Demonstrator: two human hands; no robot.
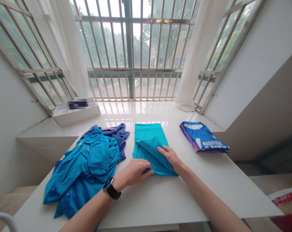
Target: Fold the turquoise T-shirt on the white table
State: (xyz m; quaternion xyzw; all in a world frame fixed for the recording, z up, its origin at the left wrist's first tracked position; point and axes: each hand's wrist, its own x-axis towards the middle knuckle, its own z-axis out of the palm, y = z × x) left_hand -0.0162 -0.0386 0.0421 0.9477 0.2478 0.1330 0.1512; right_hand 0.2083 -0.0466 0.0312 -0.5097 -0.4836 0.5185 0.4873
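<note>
Both forearms extend toward twelve o'clock. Left hand (pixel 133 172), watch at the wrist, lies palm-down, fingers pinched; right hand (pixel 170 157) rests flat, fingers pointing to ten o'clock.

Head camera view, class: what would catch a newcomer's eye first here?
Both hands, left hand and right hand, press on a turquoise garment at the middle of the white table. A heap of blue clothes lies to its left, a folded marathon shirt to its right.

You face a bay window (pixel 136 48) with metal bars and daylit green trees behind it. White sheer curtains (pixel 196 64) hang on both sides. A glossy white sill (pixel 141 111) runs into the white counter (pixel 160 196), between plain white walls (pixel 257 64).
</note>
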